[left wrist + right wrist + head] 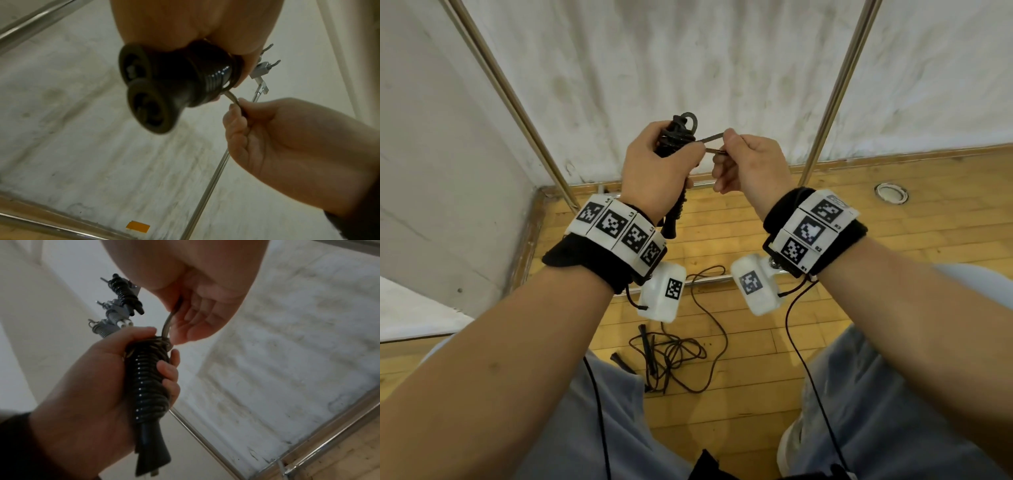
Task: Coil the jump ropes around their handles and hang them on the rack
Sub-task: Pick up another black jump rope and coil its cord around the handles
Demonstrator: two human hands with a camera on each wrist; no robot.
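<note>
My left hand grips a pair of black jump-rope handles held together, with black rope coiled tightly around them. The handles' flared ends point toward the left wrist camera. A short loop of the rope runs from the top of the coil to my right hand, which pinches it between thumb and forefinger. A second black jump rope lies uncoiled on the wooden floor below my hands. High on the rack, a coiled black rope hangs from a hook.
Chrome rack poles rise on both sides in front of a stained white wall. More hooks with light-coloured coiled ropes sit on the rack. A low chrome bar crosses the floor. A round metal floor fitting lies at right.
</note>
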